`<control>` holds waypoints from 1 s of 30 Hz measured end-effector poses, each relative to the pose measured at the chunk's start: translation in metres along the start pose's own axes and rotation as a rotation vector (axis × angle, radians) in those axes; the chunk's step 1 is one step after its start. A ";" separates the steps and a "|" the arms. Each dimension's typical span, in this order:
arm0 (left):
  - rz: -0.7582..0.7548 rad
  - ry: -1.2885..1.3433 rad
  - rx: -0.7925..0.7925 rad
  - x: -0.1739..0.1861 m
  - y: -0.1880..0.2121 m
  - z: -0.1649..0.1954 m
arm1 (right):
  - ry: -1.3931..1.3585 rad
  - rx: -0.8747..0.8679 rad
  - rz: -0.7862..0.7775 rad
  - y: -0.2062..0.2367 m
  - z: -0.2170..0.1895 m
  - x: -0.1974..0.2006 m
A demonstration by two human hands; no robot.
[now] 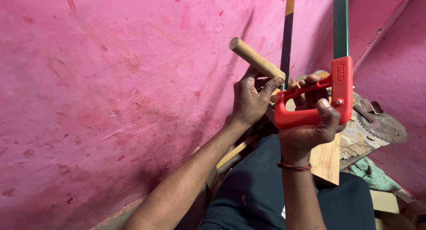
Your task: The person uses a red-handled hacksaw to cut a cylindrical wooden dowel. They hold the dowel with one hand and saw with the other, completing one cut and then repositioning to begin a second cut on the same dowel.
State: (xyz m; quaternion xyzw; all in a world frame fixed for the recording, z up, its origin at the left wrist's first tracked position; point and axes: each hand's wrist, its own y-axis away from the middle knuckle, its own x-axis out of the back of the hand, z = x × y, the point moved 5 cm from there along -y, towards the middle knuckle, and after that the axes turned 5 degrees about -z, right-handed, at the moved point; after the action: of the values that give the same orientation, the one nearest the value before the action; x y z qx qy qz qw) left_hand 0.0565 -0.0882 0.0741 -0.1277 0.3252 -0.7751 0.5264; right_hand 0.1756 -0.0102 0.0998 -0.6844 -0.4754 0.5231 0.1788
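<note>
Head view, looking down at one person's two hands against a pink wall [111, 101]. The left hand [250, 99] is clenched around one round wooden dowel [256, 59], holding it steady. The right hand [310, 123] grips the red handle of one hacksaw [339, 88], whose blade [286, 43] lies against the dowel. Whether a cut has started cannot be told; the dowel looks whole. One circular saw blade [385, 127] lies at right, beside one flat wooden board [326, 161].
</note>
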 end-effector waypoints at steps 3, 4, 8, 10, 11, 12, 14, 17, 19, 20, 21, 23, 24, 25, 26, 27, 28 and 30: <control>0.042 -0.014 -0.159 0.003 -0.005 0.012 | 0.022 -0.030 0.032 0.004 -0.005 -0.002; 0.036 -0.008 -0.147 0.002 -0.005 0.013 | 0.030 -0.058 0.048 0.005 -0.005 -0.001; 0.006 -0.036 -0.106 0.000 -0.003 0.013 | -0.042 -0.026 -0.032 0.002 -0.009 -0.007; 0.008 -0.055 -0.106 0.000 -0.005 0.015 | -0.051 -0.015 -0.025 0.003 -0.010 -0.007; 0.022 -0.050 -0.111 0.001 -0.007 0.016 | -0.047 -0.015 -0.016 0.002 -0.009 -0.006; 0.035 -0.046 -0.116 0.001 -0.008 0.018 | -0.028 -0.029 0.003 0.005 -0.010 -0.005; 0.050 -0.071 -0.133 0.004 -0.011 0.021 | 0.008 -0.047 0.026 0.010 -0.011 -0.003; 0.049 -0.102 -0.147 0.006 -0.008 0.023 | 0.015 -0.042 -0.007 0.012 -0.011 -0.002; 0.037 -0.114 -0.145 0.006 -0.006 0.024 | -0.028 -0.031 -0.051 0.009 -0.009 -0.003; 0.027 -0.117 -0.140 0.004 -0.006 0.024 | -0.048 -0.029 -0.058 0.008 -0.009 -0.002; 0.015 -0.121 -0.134 0.003 -0.005 0.024 | -0.061 -0.035 -0.033 0.007 -0.008 0.000; 0.010 -0.111 -0.135 0.002 -0.005 0.025 | -0.062 -0.038 0.005 0.009 -0.008 0.002; 0.004 -0.103 -0.136 0.000 -0.006 0.025 | -0.048 -0.035 0.018 0.011 -0.009 0.003; 0.022 -0.086 -0.144 0.000 -0.007 0.026 | -0.034 -0.031 0.031 0.014 -0.011 0.003; 0.039 -0.066 -0.149 0.000 -0.008 0.026 | -0.040 -0.043 0.038 0.015 -0.011 0.003; 0.056 -0.045 -0.150 0.001 -0.007 0.027 | -0.044 -0.056 0.046 0.016 -0.010 0.002; 0.038 -0.008 -0.169 0.000 -0.006 0.028 | -0.047 -0.069 0.054 0.016 -0.010 0.002; 0.005 0.067 -0.211 -0.001 -0.004 0.030 | -0.045 -0.029 0.017 0.008 -0.010 -0.002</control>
State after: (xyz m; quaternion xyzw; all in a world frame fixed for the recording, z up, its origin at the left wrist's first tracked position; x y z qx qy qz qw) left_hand 0.0702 -0.0974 0.0999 -0.1556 0.4228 -0.7391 0.5008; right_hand 0.1883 -0.0135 0.0987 -0.6788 -0.4809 0.5331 0.1538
